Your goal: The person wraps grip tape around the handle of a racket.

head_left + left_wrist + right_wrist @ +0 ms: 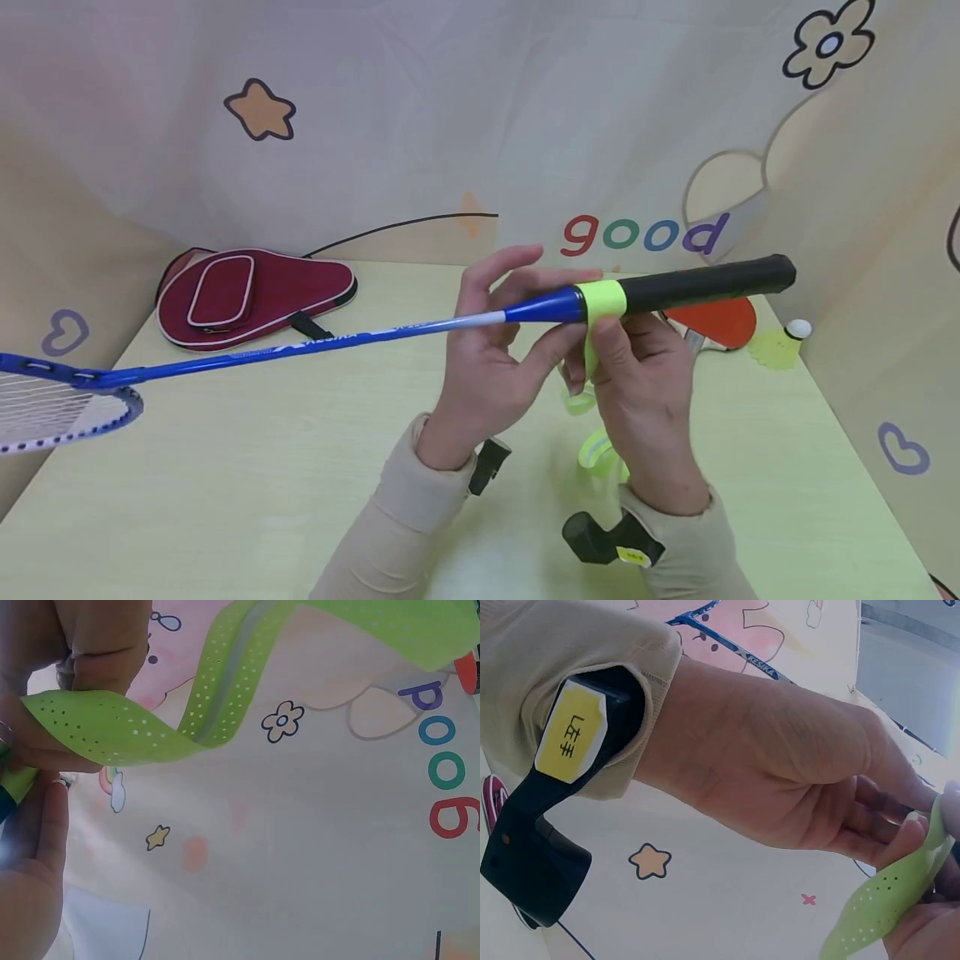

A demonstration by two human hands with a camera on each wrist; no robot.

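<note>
A blue badminton racket (360,335) is held up in the air, its black handle (708,283) to the right and its head cut off at the left edge. A yellow-green perforated grip tape (602,298) circles the handle beside the blue cone. My left hand (491,367) holds the racket near the cone, thumb below and fingers partly hidden behind. My right hand (648,392) pinches the tape under the handle between thumb and fingers. In the left wrist view, the tape's loose length (112,731) hangs twisted; the right wrist view also shows the tape (885,900).
At the back left of the table (262,483) lies a maroon racket case (270,292). A red table tennis paddle (720,322) and a yellow shuttlecock (780,343) lie at the back right. Printed cloth (420,125) stands behind and along the sides.
</note>
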